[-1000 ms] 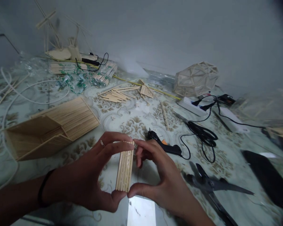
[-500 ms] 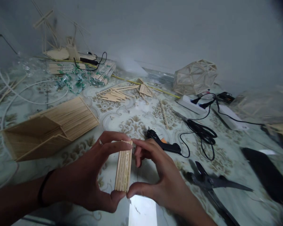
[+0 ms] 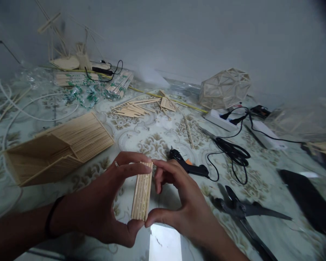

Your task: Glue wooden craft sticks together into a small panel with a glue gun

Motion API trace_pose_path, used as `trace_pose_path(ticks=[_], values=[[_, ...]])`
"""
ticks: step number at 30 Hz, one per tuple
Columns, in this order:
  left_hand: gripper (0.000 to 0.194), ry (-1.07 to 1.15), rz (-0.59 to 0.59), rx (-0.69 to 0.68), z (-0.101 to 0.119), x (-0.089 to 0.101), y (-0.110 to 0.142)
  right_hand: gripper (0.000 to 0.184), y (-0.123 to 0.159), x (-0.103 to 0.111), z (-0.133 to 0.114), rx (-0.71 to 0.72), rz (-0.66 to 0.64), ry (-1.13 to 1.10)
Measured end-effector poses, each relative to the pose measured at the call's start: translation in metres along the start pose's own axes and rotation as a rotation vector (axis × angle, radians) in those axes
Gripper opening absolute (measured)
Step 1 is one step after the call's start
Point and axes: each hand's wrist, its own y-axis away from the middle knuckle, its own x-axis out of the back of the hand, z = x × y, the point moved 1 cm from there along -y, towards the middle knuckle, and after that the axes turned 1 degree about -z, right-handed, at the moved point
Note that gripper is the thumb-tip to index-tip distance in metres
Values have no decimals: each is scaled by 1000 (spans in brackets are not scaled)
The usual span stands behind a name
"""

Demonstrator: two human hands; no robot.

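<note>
Between the fingers is a narrow, ribbed, glossy-streaked wooden panel.

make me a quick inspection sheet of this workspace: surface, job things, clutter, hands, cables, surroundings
Surface: pale cover with a brownish floral pattern
Job's things: small stick block with glossy streaks on its face; glue gun lying beyond the right hand
Clutter: loose sticks, stick-built box, scissors, dark cutters, plastic-wrapped packets
Hands: left hand grips the block's ends between thumb and fingers; right thumb and index finger at its right corners
Cables: black cord looping from the glue gun; two black plugs in a white power strip
Surroundings: plain wall behind; lattice model near it
</note>
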Motion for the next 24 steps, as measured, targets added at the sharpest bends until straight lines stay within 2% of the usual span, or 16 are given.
trace_pose_path(ticks=[7,12,17,20,21,22,24], values=[[108,35,19,-45,-6,1,2,91,-2,5,-3,12,6,-17],[106,-2,-9,-16,-4,2,2,88,-3,5,-2,-5,-11,-35],[104,-92,-24,40,0,2,5,93,-2,6,-1,16,-69,2],[104,-100,-32,54,-1,3,11,99,-6,28,-11,33,-150,120],[104,-89,-40,57,-2,3,13,93,-7,39,-16,23,-154,194],[104,-81,-50,61,-2,4,14,77,-6,53,-20,-8,-116,285],[104,-73,-67,61,-3,5,15,55,2,84,-24,-62,14,491]])
